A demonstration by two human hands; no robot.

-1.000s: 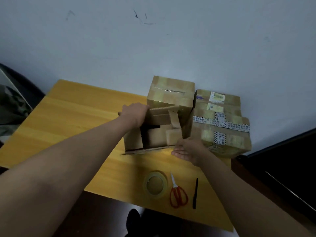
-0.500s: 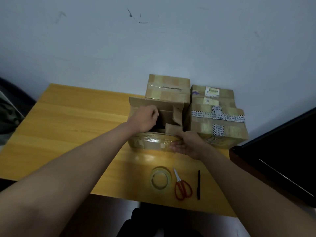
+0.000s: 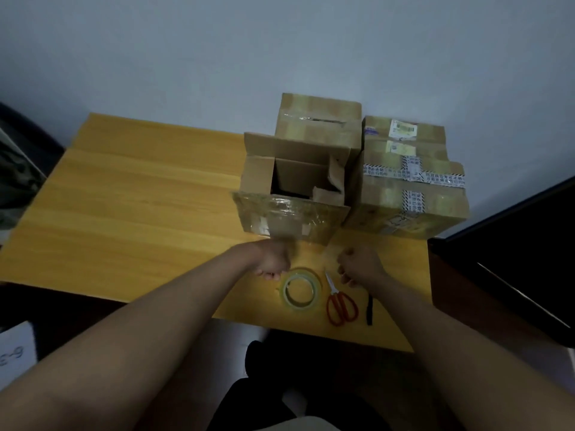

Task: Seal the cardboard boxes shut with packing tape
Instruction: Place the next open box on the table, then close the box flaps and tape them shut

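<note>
1. Table (image 3: 130,219): yellow wood-grain top, smooth, rectangular, its far edge against a plain grey wall (image 3: 217,57).
2. Open box (image 3: 294,194): brown corrugated cardboard, standing near the table's far right corner with its top flaps raised and a dark hollow inside. Its near face carries wrinkled, glossy clear tape.
3. Two taped boxes: a taller one (image 3: 317,122) directly behind the open box at the far edge, and a wider one (image 3: 410,181) touching the open box's right side, banded with printed black-and-white tape and paper labels.
4. Tape roll (image 3: 300,290): clear, ring-shaped, lying flat near the near edge.
5. Scissors (image 3: 340,303): red looped handles, pale blades, just right of the roll; a slim black pen (image 3: 369,309) lies right of those.
6. Left hand (image 3: 273,259): fingers curled downward, just beside the roll's left rim; motion blur hides whether it grips anything.
7. Right hand (image 3: 359,264): fingers loosely curled, above the scissors; I cannot tell whether it holds anything.
</note>
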